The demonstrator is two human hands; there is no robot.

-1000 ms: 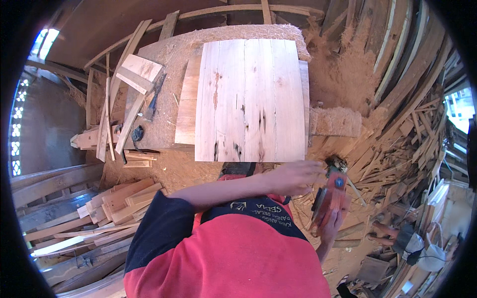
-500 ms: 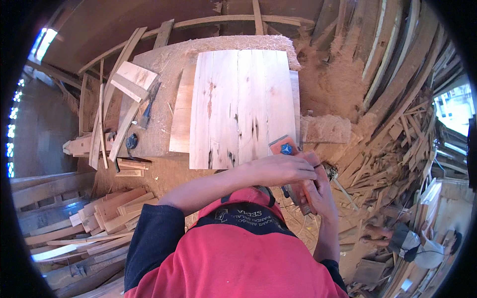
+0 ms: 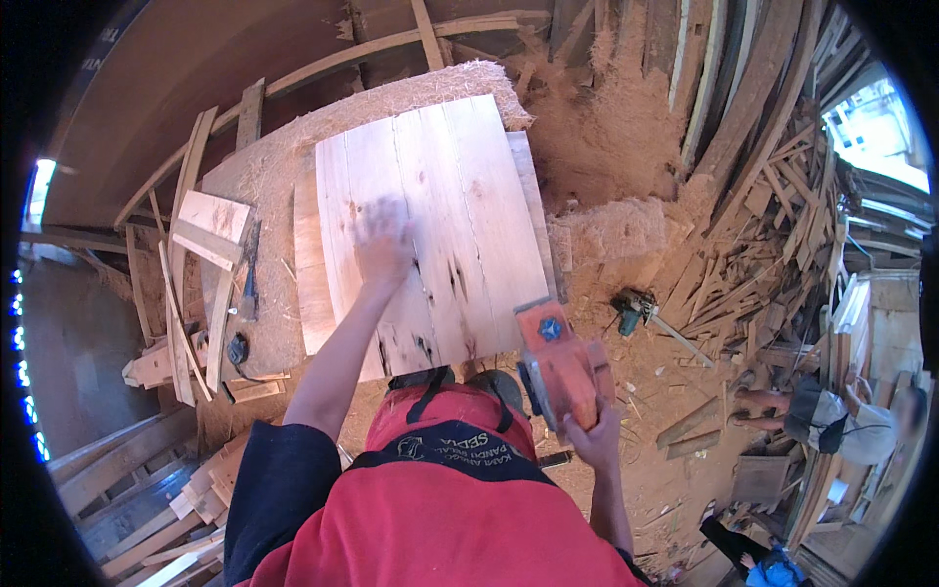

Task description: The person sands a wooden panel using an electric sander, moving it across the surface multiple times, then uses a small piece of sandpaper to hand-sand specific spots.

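My right hand [image 3: 595, 437] grips the rear handle of an orange electric planer [image 3: 562, 367] with a blue knob, held at the near right corner of a wooden panel [image 3: 479, 196]. I cannot tell whether the planer touches the panel. The panel is pale, made of joined boards, with dark knots and cracks toward its near edge. My left hand [image 3: 383, 243] is over the panel's middle left, empty, its outstretched fingers blurred by motion. Under the panel another board [image 3: 311, 264] sticks out on the left.
A shavings-covered bench [image 3: 269, 181] carries the boards, a narrow dark tool [image 3: 250, 279] and a small black object [image 3: 237, 347]. On the floor at right lies a green power tool [image 3: 631, 313]. Scrap wood [image 3: 782, 245] is heaped beyond. Two other people [image 3: 822, 421] are at far right.
My left hand has left the planer and moved left over the panel. The planer, now in my right hand alone, is turned more upright. The view has shifted, showing more on the right.
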